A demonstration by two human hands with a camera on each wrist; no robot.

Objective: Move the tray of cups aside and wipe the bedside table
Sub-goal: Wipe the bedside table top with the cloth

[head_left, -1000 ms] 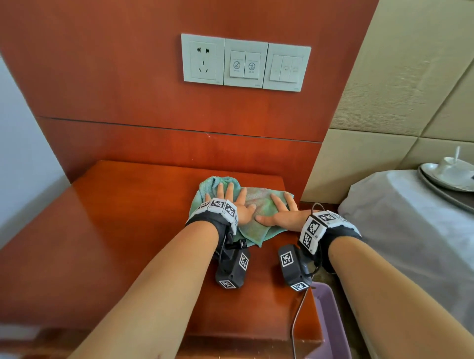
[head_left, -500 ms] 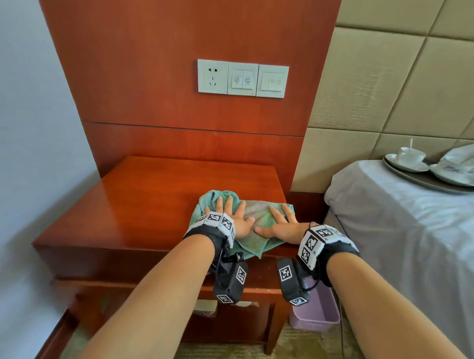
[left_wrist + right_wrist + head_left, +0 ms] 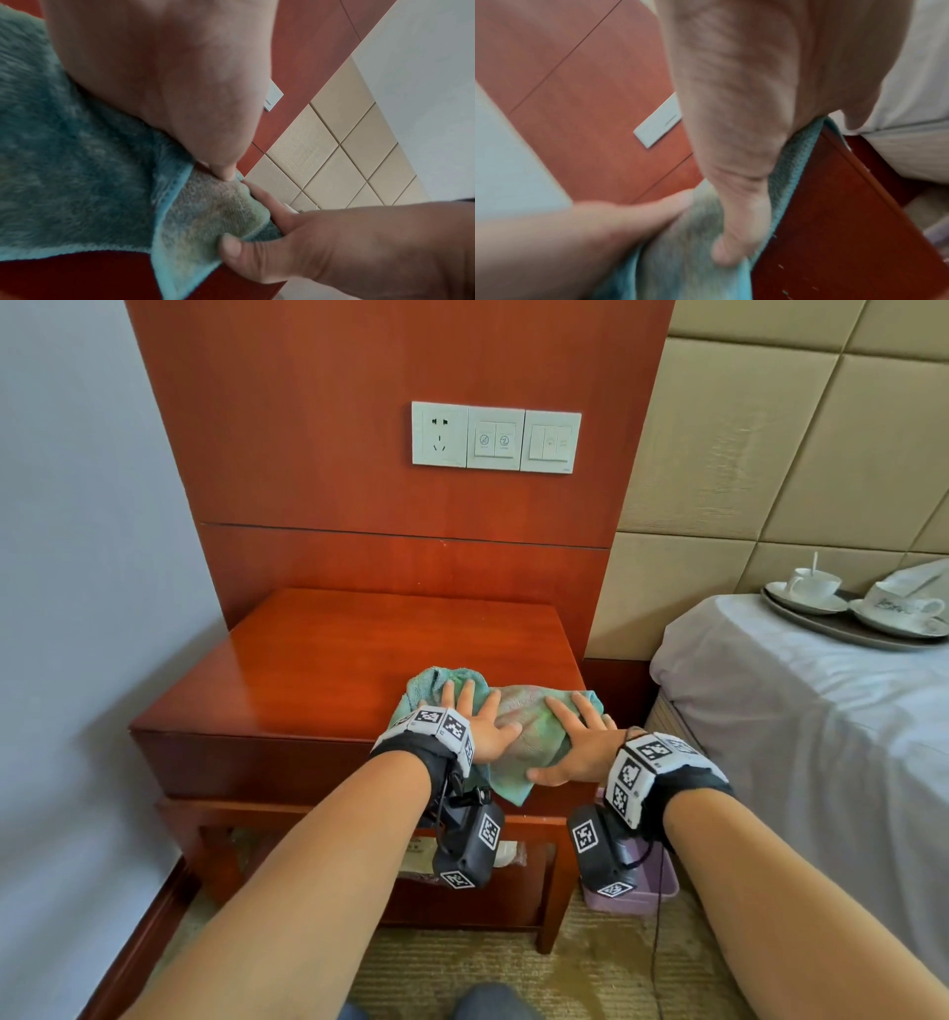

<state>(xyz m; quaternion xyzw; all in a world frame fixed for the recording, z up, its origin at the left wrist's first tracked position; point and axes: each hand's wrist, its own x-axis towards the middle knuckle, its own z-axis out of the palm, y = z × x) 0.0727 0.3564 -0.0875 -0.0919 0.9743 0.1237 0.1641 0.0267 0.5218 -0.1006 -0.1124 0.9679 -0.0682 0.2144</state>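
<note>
A teal cloth (image 3: 518, 731) lies at the front right corner of the red-brown bedside table (image 3: 359, 660), one corner hanging over the front edge. My left hand (image 3: 475, 721) presses flat on the cloth's left part, fingers straight. My right hand (image 3: 575, 737) presses flat on its right part, thumb at the table's front edge. The left wrist view shows the cloth (image 3: 85, 158) under my palm, and the right wrist view shows the cloth (image 3: 693, 253) under my thumb. The dark tray (image 3: 842, 629) with white cups (image 3: 816, 582) on saucers rests on the bed at far right.
A white-sheeted bed (image 3: 801, 737) stands right of the table. A purple bin (image 3: 652, 880) sits on the carpet between them. A socket and switch panel (image 3: 495, 437) is on the wood wall panel behind. A grey wall (image 3: 77, 608) runs along the left.
Both hands have drawn the cloth back to the table's front edge, where a corner now hangs over. The head view has pulled back and shows the whole table and the tray.
</note>
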